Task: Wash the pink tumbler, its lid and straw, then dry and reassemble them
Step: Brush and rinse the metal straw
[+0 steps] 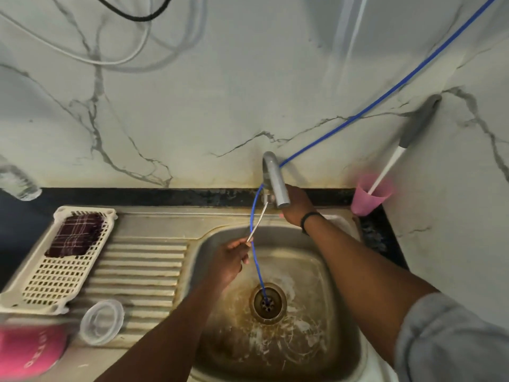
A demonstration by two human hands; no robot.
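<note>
My left hand (231, 261) pinches the lower end of a thin clear straw (259, 220) over the sink basin (316, 249); the straw slants up toward the tap (275, 179). My right hand (296, 205) reaches behind the tap's spout at its base, fingers hidden by the spout. The pink tumbler (30, 348) lies at the bottom left on the draining board. Its clear round lid (102, 321) rests beside it on the ribbed board.
A blue hose (254, 244) runs from the wall past the tap down into the drain (267, 301). A beige basket (55, 271) holding a plaid cloth (77, 234) sits left. A pink cup (370, 195) with a brush stands right; a clear bottle (16, 180) far left.
</note>
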